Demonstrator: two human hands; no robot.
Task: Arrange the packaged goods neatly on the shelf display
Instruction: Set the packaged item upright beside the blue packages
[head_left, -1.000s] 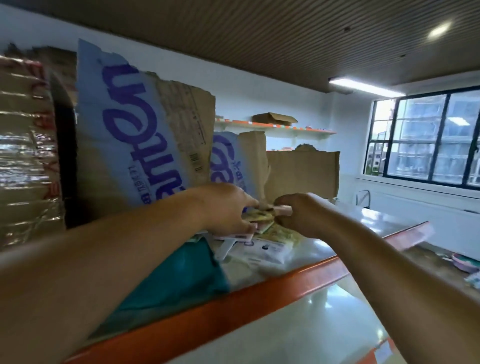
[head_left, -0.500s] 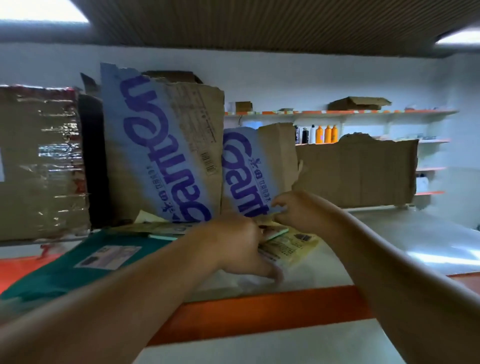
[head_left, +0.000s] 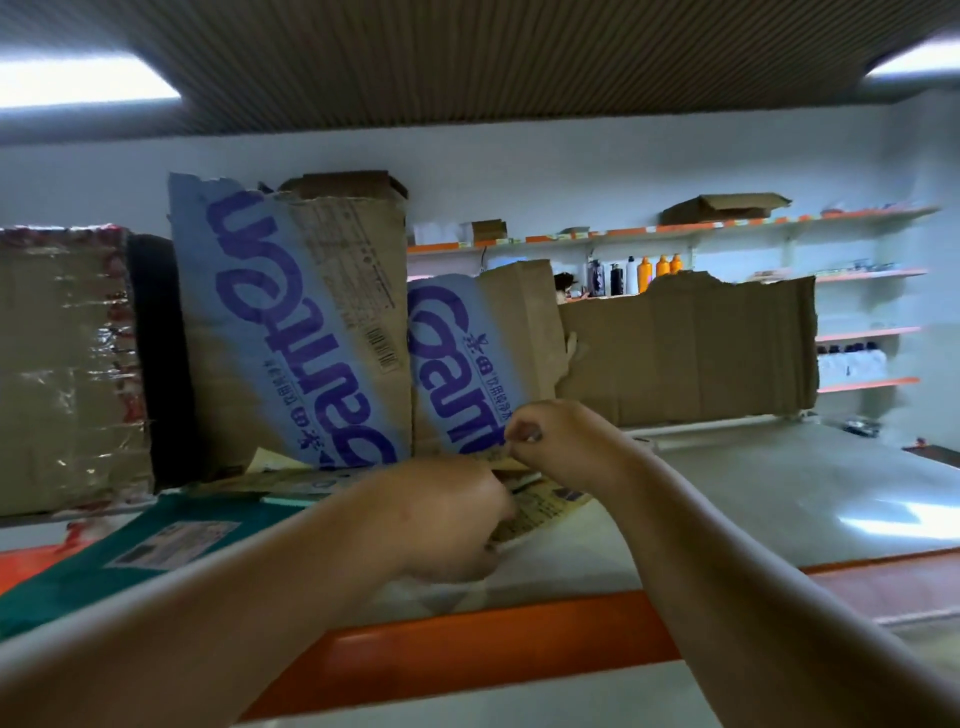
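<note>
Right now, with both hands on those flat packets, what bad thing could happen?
1. The big torn cardboard piece stands leaning right behind the left hand and right hand; a bump might tip it forward.
2. The yellow packets lie in a loose overlapping pile, so tugging one could scatter the others.
3. The green parcel lies close to the shelf's orange edge and could slide off.

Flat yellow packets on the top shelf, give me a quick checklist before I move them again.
1. Left hand on the yellow packets: ok, it rests on them.
2. Right hand grip: cannot tell, fingers are curled at the packets' far edge.
3. Packets squared up: not ok, they lie fanned and skewed.
4. Room to the right on the shelf: ok.
5. Torn blue-printed cardboard behind: not ok, it leans over the packets.
</note>
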